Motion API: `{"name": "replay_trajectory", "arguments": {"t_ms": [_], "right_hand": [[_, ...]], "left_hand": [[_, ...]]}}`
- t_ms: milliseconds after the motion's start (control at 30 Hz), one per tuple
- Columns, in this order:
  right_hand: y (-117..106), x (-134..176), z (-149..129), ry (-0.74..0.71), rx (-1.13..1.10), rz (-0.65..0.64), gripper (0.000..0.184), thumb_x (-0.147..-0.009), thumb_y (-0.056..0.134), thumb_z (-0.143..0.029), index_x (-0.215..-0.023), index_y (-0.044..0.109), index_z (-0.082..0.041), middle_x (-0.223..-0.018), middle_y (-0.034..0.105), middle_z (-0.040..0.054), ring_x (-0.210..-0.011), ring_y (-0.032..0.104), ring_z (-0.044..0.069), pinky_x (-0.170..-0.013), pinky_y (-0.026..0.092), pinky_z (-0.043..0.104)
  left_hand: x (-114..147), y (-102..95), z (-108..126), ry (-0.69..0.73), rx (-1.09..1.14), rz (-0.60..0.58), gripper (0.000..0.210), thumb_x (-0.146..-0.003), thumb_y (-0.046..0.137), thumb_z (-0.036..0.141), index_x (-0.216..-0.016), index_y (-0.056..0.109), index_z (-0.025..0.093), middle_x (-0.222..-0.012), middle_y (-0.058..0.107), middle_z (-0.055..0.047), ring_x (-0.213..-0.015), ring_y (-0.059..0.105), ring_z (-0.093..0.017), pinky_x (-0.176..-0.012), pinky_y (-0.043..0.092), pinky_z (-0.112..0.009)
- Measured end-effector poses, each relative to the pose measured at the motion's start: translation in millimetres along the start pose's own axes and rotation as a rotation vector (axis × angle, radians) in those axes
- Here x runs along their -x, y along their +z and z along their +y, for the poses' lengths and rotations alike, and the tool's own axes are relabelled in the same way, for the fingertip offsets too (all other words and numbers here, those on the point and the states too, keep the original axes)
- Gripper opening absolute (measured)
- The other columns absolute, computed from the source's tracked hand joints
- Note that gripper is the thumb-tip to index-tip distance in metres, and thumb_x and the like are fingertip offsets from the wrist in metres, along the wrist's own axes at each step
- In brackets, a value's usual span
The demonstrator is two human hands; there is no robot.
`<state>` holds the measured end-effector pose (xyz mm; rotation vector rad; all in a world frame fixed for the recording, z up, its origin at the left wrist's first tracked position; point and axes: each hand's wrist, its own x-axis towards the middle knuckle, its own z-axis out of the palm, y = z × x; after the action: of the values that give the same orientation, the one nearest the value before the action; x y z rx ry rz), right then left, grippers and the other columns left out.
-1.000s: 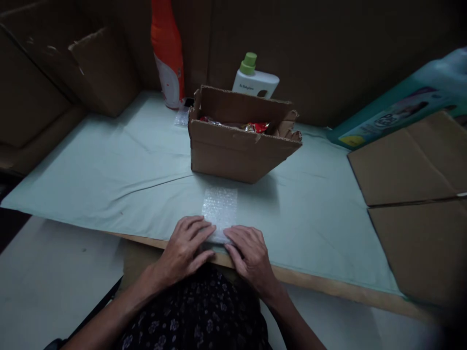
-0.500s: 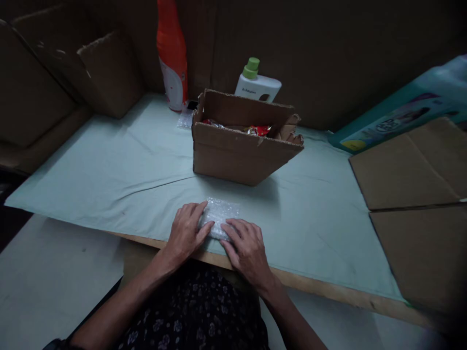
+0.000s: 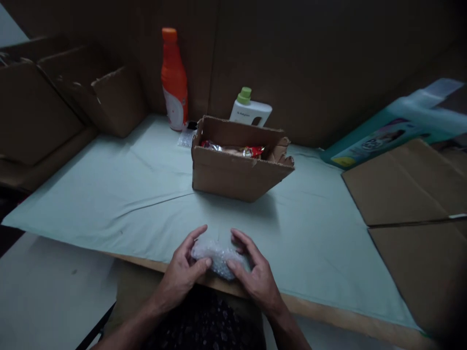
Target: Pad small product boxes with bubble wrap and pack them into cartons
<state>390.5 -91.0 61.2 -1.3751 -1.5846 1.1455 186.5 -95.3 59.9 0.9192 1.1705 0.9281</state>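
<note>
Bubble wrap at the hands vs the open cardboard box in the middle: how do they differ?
- Material: the bubble wrap is translucent and bumpy; the cardboard box is brown and opaque.
- Size: the box is clearly larger than the wrap.
- State: the wrap is held by the left hand and right hand; the box stands untouched on the cloth.

Shared: both are near mid-view, left to right.

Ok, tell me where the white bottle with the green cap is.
In the head view, the white bottle is partly hidden behind the open brown cardboard box, right of the orange bottle.
</note>
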Motion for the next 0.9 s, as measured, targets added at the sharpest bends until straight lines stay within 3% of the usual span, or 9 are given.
{"name": "replay_trajectory", "arguments": {"t_ms": [67,167,267,367,433,500,600,767,900], "right_hand": [[-6,2,4,0.085,-0.071,-0.118,0.051,-0.088,0.067,-0.046,-0.132,0.064,-0.020,-0.123,0.071,0.0117,-0.109,0.068,0.026,-0.091,0.056,0.036],[-16,-1,5,0.151,-0.012,-0.186,0.037,-0.089,0.065,-0.050,-0.102,0.074,-0.017,-0.090,0.074,0.0061,-0.083,0.068,0.021,-0.075,0.055,0.029],[-37,-14,-13,0.111,0.095,-0.135,0.032,-0.089,0.064,-0.047,-0.092,0.074,-0.017,-0.079,0.071,0.0031,-0.071,0.065,0.017,-0.065,0.052,0.025],[-74,-35,-49,-0.060,0.219,-0.094,0.026,-0.090,0.064,-0.043,-0.092,0.075,-0.019,-0.077,0.073,0.0016,-0.065,0.066,0.016,-0.059,0.052,0.023],[-101,-53,-77,-0.248,0.343,0.014,0.021,-0.089,0.068,-0.040,-0.096,0.076,-0.023,-0.080,0.075,0.0006,-0.065,0.068,0.015,-0.059,0.054,0.022],[-126,-75,-102,-0.425,0.480,0.168,0.020,-0.088,0.071,-0.039,-0.100,0.076,-0.025,-0.084,0.077,0.0002,-0.067,0.070,0.016,-0.060,0.054,0.023],[-156,-115,-129,-0.591,0.703,0.290,0.023,-0.091,0.068,-0.039,-0.108,0.074,-0.025,-0.089,0.077,0.0012,-0.068,0.069,0.016,-0.060,0.053,0.025],[-177,-174,-162,-0.698,1.258,-0.072,0.015,-0.086,0.066,-0.028,-0.099,0.076,-0.029,-0.082,0.074,0.0008,-0.058,0.062,0.016,-0.049,0.038,0.027],[-144,-205,-164,-0.549,1.470,-0.410,0.018,-0.074,0.074,-0.012,-0.062,0.070,-0.025,-0.065,0.069,0.0027,-0.053,0.056,0.016,-0.052,0.032,0.030]], "left_hand": [[-1,2.9,-6,0.018,-0.042,-0.066,0.071,-0.083,0.068,0.039,-0.148,0.046,0.021,-0.118,0.068,-0.007,-0.091,0.065,-0.019,-0.085,0.055,-0.033],[-10,2.9,-10,0.078,-0.227,-0.119,0.060,-0.085,0.066,0.036,-0.142,0.053,0.022,-0.120,0.069,-0.009,-0.099,0.067,-0.022,-0.088,0.056,-0.036],[-27,-2.4,13,0.424,-0.520,-0.034,0.054,-0.089,0.064,0.028,-0.141,0.052,0.025,-0.126,0.067,-0.011,-0.112,0.066,-0.025,-0.096,0.055,-0.041],[-52,-8.1,70,0.908,-0.802,0.155,0.058,-0.091,0.063,0.020,-0.146,0.045,0.026,-0.138,0.059,-0.013,-0.128,0.057,-0.026,-0.107,0.050,-0.045],[-72,-10.2,110,1.106,-0.953,0.296,0.061,-0.091,0.064,0.016,-0.148,0.043,0.023,-0.145,0.054,-0.016,-0.138,0.049,-0.029,-0.113,0.044,-0.050],[-93,-11.0,138,1.198,-1.074,0.393,0.059,-0.090,0.063,0.013,-0.146,0.044,0.018,-0.144,0.055,-0.018,-0.141,0.045,-0.032,-0.114,0.042,-0.054],[-114,-11.2,148,1.231,-1.145,0.406,0.039,-0.091,0.058,0.007,-0.129,0.058,0.014,-0.122,0.068,-0.015,-0.132,0.053,-0.033,-0.108,0.046,-0.053],[-118,-12.4,127,1.306,-1.046,0.332,0.029,-0.088,0.057,-0.002,-0.113,0.066,0.011,-0.101,0.071,-0.011,-0.128,0.054,-0.031,-0.106,0.048,-0.052],[-117,-13.7,125,1.309,-1.036,0.306,0.031,-0.087,0.058,-0.003,-0.113,0.066,0.011,-0.103,0.071,-0.012,-0.129,0.053,-0.033,-0.105,0.049,-0.055]]}}
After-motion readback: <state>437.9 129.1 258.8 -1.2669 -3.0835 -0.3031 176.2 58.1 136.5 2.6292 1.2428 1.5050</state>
